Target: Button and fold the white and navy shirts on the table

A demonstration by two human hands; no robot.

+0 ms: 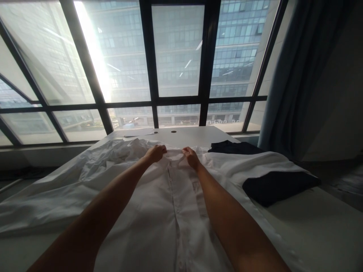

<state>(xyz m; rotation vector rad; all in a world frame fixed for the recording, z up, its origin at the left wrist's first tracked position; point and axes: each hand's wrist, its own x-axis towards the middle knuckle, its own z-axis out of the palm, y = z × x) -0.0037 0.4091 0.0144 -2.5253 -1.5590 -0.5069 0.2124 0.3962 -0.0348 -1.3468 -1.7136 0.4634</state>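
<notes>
My left hand point(156, 153) is curled closed and my right hand point(191, 158) has thumb and fingers pressed together, each pinching one side of the collar point(174, 152) on a white button-front shirt point(147, 223). Neither hand looks nearer: the collar spans the gap between them, and the shirt's long axis runs from there back toward my camera, its placket point(177, 211) passing between my forearms. I read that line as the one to steer by, with the collar across it at the far end. Rumpled white fabric point(110, 158) spreads to my left; whether it is the same garment I can't tell. To my right, white cloth lies between two dark fabric pieces point(280, 187). Beneath is a white table point(195, 131), then windows point(178, 56) and a curtain point(289, 94).
</notes>
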